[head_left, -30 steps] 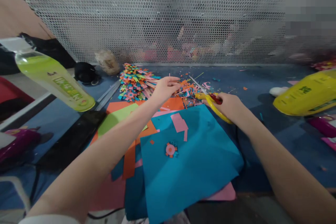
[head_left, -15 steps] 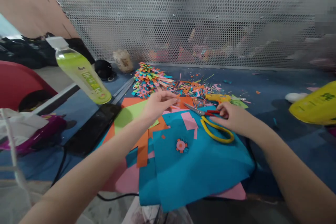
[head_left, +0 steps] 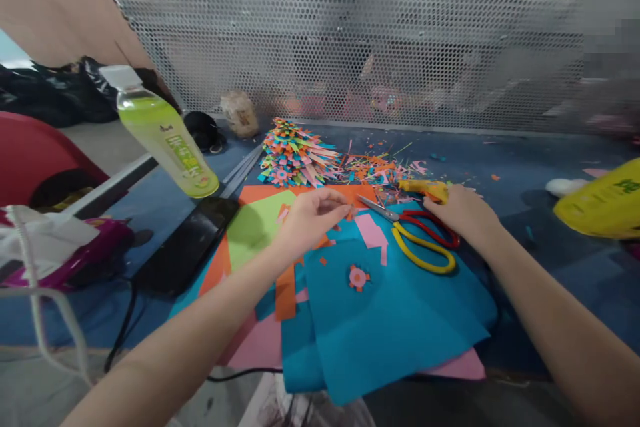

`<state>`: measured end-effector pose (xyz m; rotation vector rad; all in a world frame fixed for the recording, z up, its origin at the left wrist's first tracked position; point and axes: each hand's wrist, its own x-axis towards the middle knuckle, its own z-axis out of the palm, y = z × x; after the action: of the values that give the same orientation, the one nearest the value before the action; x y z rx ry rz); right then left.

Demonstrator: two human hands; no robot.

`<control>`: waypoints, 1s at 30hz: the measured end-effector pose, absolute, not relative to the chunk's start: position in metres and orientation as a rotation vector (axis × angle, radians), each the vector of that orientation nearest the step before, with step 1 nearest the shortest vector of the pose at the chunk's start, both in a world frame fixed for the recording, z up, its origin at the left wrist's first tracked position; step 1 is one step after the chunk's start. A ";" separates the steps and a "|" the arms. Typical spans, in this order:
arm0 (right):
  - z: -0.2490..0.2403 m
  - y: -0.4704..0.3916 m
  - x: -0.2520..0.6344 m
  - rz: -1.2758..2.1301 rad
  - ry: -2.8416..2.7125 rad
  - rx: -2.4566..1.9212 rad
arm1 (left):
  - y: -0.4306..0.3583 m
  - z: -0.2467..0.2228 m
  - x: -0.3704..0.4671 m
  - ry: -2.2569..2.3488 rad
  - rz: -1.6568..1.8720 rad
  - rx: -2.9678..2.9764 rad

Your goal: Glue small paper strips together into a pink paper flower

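Observation:
My left hand (head_left: 320, 217) is above the coloured sheets, thumb and fingertips pinched on a small orange paper piece (head_left: 351, 212). At the back right, my right hand (head_left: 464, 210) closes on the rear part of a yellow glue gun (head_left: 424, 188), its fingers partly hidden. Just below that hand lie scissors (head_left: 400, 217) with one red and one yellow handle loop, blades slightly apart and pointing left. A pink paper flower (head_left: 357, 277) with orange bits rests on the blue sheet (head_left: 390, 327). Pink scraps (head_left: 370, 230) lie beside the scissors.
A cone of curled paper strips (head_left: 297, 157) stands at the back, with loose shreds (head_left: 375, 167) beside it. On the left are a green drink bottle (head_left: 167, 140), a black phone-like slab (head_left: 187, 247) and a purple tissue pack (head_left: 107, 247). A yellow bottle (head_left: 600, 203) lies right.
My right hand has left the scissors, which now lie on the blue sheet, and has moved back to the glue gun. My left hand still pinches the orange piece. The view has shifted slightly.

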<state>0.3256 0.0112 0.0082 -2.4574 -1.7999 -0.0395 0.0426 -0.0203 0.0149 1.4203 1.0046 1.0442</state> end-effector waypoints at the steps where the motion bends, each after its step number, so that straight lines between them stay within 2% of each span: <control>1: 0.008 0.011 0.325 -0.079 -1.782 -2.454 | -0.021 0.014 0.042 0.999 1.032 1.443; 8: 0.018 0.005 0.324 -0.414 -1.682 -2.358 | -0.026 0.013 0.041 1.100 0.984 1.681; 11: 0.020 0.005 0.327 -0.300 -1.597 -2.369 | -0.028 0.015 0.041 1.181 0.969 1.855; 16: 0.018 0.008 0.339 -0.011 -1.471 -2.155 | -0.017 0.008 0.045 1.158 0.794 2.213; 19: 0.018 0.009 0.344 0.106 -1.462 -2.081 | 0.003 0.006 0.052 1.329 0.856 2.326; 25: 0.026 0.004 0.340 0.164 -1.469 -2.003 | 0.046 0.027 0.088 1.275 1.023 2.287; 30: 0.032 -0.002 0.335 0.167 -1.421 -1.959 | 0.075 0.030 0.136 1.146 0.906 2.282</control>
<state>0.3351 -0.0022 0.0323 -1.9592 -1.4208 0.1667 0.1356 0.0746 0.0302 2.2819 1.1460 0.9056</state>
